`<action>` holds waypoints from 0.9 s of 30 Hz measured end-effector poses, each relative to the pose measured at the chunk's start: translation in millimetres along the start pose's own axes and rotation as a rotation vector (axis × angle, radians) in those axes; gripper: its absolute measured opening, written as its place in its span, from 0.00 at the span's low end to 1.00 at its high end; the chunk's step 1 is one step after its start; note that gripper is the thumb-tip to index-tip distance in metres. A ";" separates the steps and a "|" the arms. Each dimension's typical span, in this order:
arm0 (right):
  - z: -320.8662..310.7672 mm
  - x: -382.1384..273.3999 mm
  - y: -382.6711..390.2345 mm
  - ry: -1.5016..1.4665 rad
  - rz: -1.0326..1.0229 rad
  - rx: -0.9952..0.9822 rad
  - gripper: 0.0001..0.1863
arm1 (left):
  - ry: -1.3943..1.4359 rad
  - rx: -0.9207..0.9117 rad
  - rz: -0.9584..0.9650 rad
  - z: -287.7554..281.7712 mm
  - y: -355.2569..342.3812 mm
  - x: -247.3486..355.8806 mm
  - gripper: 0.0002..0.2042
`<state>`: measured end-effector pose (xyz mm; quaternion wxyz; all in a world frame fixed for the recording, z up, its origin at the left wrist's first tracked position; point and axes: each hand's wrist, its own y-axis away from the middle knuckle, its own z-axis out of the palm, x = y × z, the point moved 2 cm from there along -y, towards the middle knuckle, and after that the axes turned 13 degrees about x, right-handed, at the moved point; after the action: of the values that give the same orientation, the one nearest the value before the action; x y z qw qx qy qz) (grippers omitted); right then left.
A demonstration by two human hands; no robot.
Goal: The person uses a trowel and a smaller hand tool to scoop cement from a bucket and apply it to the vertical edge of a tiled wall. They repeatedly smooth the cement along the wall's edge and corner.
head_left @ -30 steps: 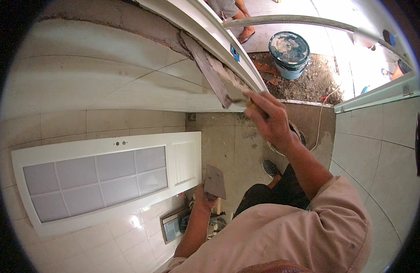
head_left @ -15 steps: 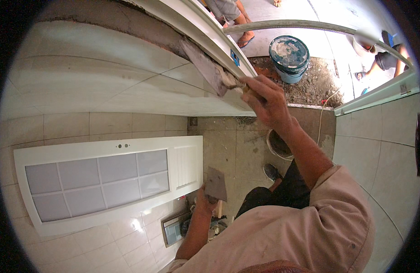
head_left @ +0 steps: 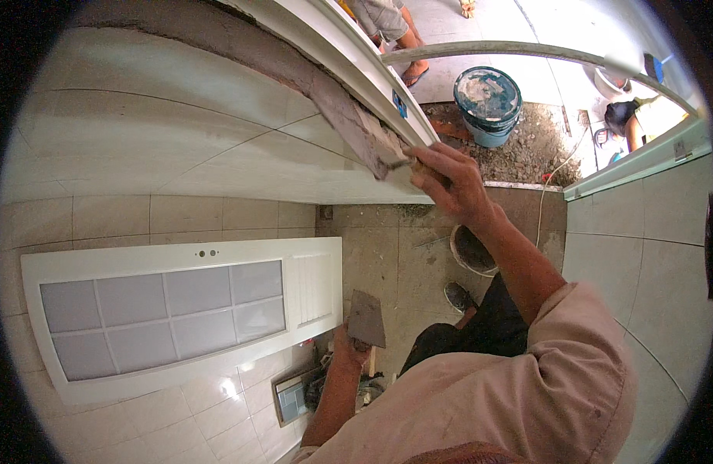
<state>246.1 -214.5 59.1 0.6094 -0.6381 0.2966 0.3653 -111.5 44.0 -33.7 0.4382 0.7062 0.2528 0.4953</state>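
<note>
My right hand [head_left: 453, 184] is closed around the handle of a trowel. Its grey, mortar-smeared blade [head_left: 355, 141] lies along the strip of wet mortar [head_left: 256, 56] between the tiled wall and the white door frame [head_left: 337, 56]. A rough, paler patch shows beside the blade, close to the frame. Lower down, my left hand [head_left: 349, 346] grips a flat grey plate [head_left: 366, 319], wider at one end and coated with mortar, like a second trowel or a small mortar board. The fingers there are partly hidden beneath it.
A blue bucket [head_left: 488, 104] with a mortar-crusted lid stands on rubble in the doorway. Another bucket [head_left: 474, 251] sits near my shoe. A white panelled door [head_left: 314, 290] leans at left. A cable [head_left: 540, 224] crosses the threshold. Other people are outside.
My right hand and the trowel have shifted slightly down along the mortar strip. The left hand keeps hold of its plate. A person outside at the upper right has changed posture.
</note>
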 end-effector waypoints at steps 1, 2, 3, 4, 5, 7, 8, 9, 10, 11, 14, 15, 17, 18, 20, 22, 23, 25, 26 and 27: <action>-2.1 -5.3 1.3 -0.041 -0.018 0.001 0.21 | 0.012 -0.015 0.016 3.7 -0.2 -0.3 0.17; -2.6 -7.5 -5.4 -0.024 -0.037 0.029 0.21 | 0.024 -0.029 0.032 8.2 0.0 -1.6 0.17; -1.8 -11.9 -15.9 -0.007 -0.052 0.055 0.20 | 0.036 -0.039 0.045 12.0 2.1 -2.3 0.17; -1.2 -14.0 -25.0 0.013 -0.067 0.088 0.20 | 0.037 -0.035 0.040 13.7 1.4 -0.6 0.17; 0.7 -11.8 -31.8 0.022 -0.070 0.088 0.20 | 0.039 -0.030 0.035 14.7 0.9 0.9 0.17; 1.0 -9.8 -48.9 0.036 -0.090 0.096 0.19 | 0.045 -0.040 0.024 15.7 -0.8 5.6 0.18; 2.0 -9.3 -51.2 0.019 -0.122 0.120 0.19 | 0.049 -0.050 0.010 12.8 -5.6 6.6 0.18; 3.6 -10.3 -48.5 0.030 -0.065 0.083 0.19 | 0.059 -0.056 -0.008 13.4 -4.2 7.6 0.18; 3.1 -13.7 -41.4 0.042 -0.009 0.045 0.19 | 0.061 -0.054 -0.003 13.3 -2.0 6.8 0.18; 3.2 -17.9 -34.7 0.054 0.048 0.008 0.18 | 0.062 -0.051 0.002 13.0 1.5 4.7 0.18; 0.7 -40.1 -28.3 -0.041 -0.077 0.033 0.19 | 0.091 -0.114 0.053 12.0 2.3 4.5 0.17; -1.4 -46.5 -35.6 -0.012 -0.093 0.043 0.19 | 0.100 -0.145 0.068 8.3 -0.3 2.0 0.17; -0.2 -53.3 -59.7 0.048 -0.116 0.061 0.19 | 0.095 -0.080 0.014 -1.1 -12.6 -0.9 0.16; 4.2 -46.8 -67.9 0.010 -0.160 0.114 0.18 | 0.092 -0.051 -0.009 -2.9 -16.7 -0.9 0.15; 5.9 -39.1 -79.2 0.021 -0.174 0.120 0.18 | 0.117 -0.172 -0.020 -0.1 -14.4 1.1 0.15; 9.3 -30.0 -84.3 0.022 -0.183 0.134 0.18 | 0.129 -0.199 -0.006 -1.7 -15.8 0.3 0.15; 11.2 -23.2 -84.3 0.018 -0.186 0.148 0.18 | 0.124 -0.168 0.016 -5.2 -20.4 -0.6 0.16; 11.6 -19.3 -79.5 0.023 -0.178 0.129 0.18 | 0.130 -0.080 0.004 -2.1 -12.7 -2.0 0.16; 10.0 -19.3 -76.1 0.029 -0.170 0.102 0.19 | 0.136 -0.026 -0.023 0.1 -9.5 -0.5 0.16; 9.9 -18.6 -70.0 0.033 -0.158 0.072 0.19 | 0.144 0.034 -0.053 0.4 -4.8 -0.3 0.17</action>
<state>292.4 -200.2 113.8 0.6537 -0.6433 0.2684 0.2946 -110.9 46.0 -38.1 0.4198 0.6692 0.3106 0.5286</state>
